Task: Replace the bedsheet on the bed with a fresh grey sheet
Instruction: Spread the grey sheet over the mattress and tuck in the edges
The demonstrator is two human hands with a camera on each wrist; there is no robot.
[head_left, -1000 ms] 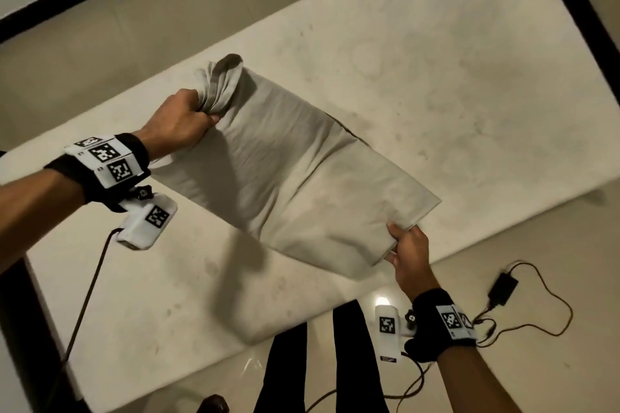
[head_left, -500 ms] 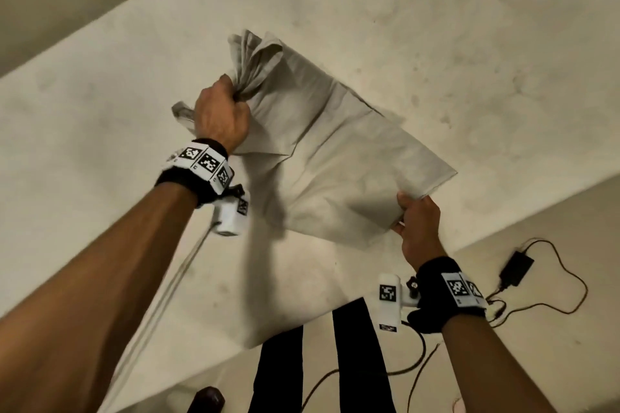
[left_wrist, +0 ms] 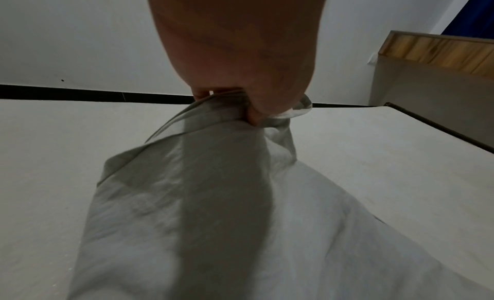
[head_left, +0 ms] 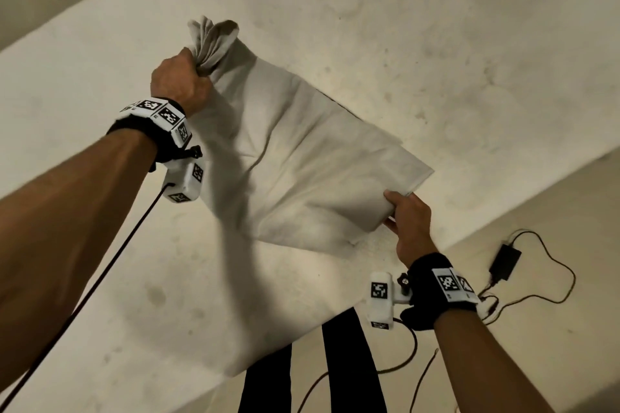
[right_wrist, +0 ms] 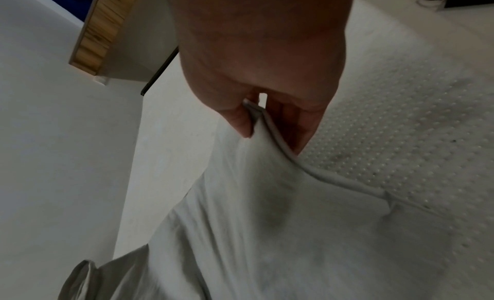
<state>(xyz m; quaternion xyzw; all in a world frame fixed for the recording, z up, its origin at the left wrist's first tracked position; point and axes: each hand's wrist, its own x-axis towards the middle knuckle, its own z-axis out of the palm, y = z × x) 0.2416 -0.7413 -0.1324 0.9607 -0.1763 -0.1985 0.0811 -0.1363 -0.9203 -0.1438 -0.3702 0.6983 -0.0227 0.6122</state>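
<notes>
A folded grey sheet (head_left: 312,171) hangs above the bare, stained white mattress (head_left: 436,43). My left hand (head_left: 181,84) grips a bunched corner of it in a fist, with folds sticking out above the knuckles. In the left wrist view the grey sheet (left_wrist: 213,199) drapes down from the left hand (left_wrist: 240,89). My right hand (head_left: 406,214) pinches the opposite near corner, thumb on top. The right wrist view shows the right hand (right_wrist: 256,118) with thumb and fingers clamped on the grey sheet (right_wrist: 267,220) at its layered edge, over the dimpled mattress (right_wrist: 401,135).
A black power adapter (head_left: 505,261) with trailing cables lies on the tiled floor at the right. My dark trouser legs (head_left: 349,362) stand against the mattress's near edge. A wooden-edged board (left_wrist: 438,51) and a white wall stand beyond the bed. A black bed frame strip (left_wrist: 80,93) borders the far side.
Both hands have carried the folded sheet forward over the mattress. The left hand swung from the far left to the middle and raised its bunched corner, and the sheet's lower fold hangs looser.
</notes>
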